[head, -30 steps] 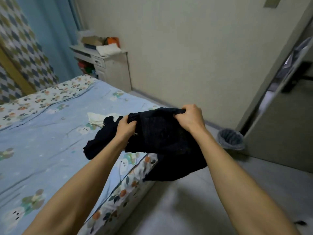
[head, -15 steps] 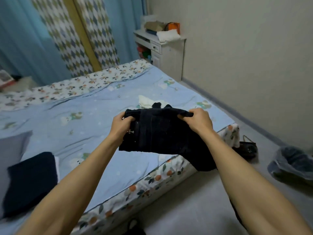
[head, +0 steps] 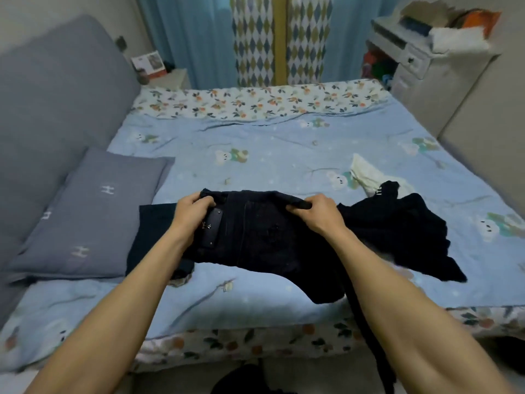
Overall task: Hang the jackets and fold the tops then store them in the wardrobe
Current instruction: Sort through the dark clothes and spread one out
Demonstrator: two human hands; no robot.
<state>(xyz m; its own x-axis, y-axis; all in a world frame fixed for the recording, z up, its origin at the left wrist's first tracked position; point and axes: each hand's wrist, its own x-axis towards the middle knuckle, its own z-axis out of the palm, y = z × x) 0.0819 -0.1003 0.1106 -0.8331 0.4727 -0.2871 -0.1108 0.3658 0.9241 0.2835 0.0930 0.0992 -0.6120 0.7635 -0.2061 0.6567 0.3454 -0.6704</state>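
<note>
We are holding a dark garment (head: 261, 231) by its top edge over the near side of the bed, and from the leather patch and seams it is looking more like heavy denim than a light top. Our left hand (head: 193, 214) is gripping the left end of that edge, fingers curled over it beside the patch; our right hand (head: 315, 213) is pinching the right end, thumb underneath. The cloth is hanging and draping between the two grips, with its lower part trailing off the mattress edge toward the floor. We are judging it soft but weighty: it will sag rather than keep a shape, it is not slippery, and nothing about it is fragile. The thick top band we are already gripping seems the best hold, since it should keep the piece square for a fold.

A second dark garment (head: 403, 228) is lying crumpled just to the right, and a pale cloth (head: 366, 173) is showing beyond it. A folded dark piece (head: 153, 237) is lying flat at the left, partly under our left forearm, next to a grey pillow (head: 93, 217).

The bed (head: 270, 155) is giving us a wide, soft, blue-sheeted surface. Patterned curtains (head: 255, 41) are hanging behind it, and a cluttered white cabinet (head: 412, 61) is standing at the far right. We are seeing no wardrobe.
</note>
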